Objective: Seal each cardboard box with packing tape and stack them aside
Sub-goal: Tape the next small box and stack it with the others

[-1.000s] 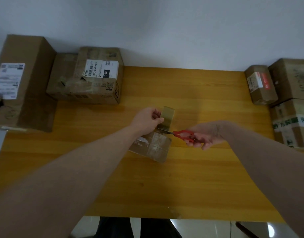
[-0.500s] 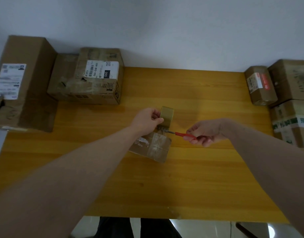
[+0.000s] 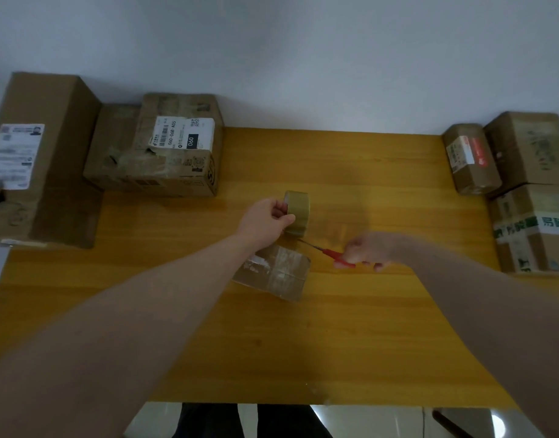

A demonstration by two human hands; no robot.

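Observation:
A small cardboard box wrapped in clear tape lies in the middle of the wooden table. Just above it my left hand grips a brown roll of packing tape, held upright. My right hand, blurred with motion, holds red-handled scissors whose blades point left toward the gap between the roll and the box. The strip of tape between roll and box is too thin to make out.
Several cardboard boxes stand at the table's left: a tall one and a labelled one. More boxes sit at the right edge: a small one and larger ones. The table's near edge is at the bottom.
My right hand has drawn the scissors back to the right, away from the tape roll. My left hand and the roll have stayed about where they were.

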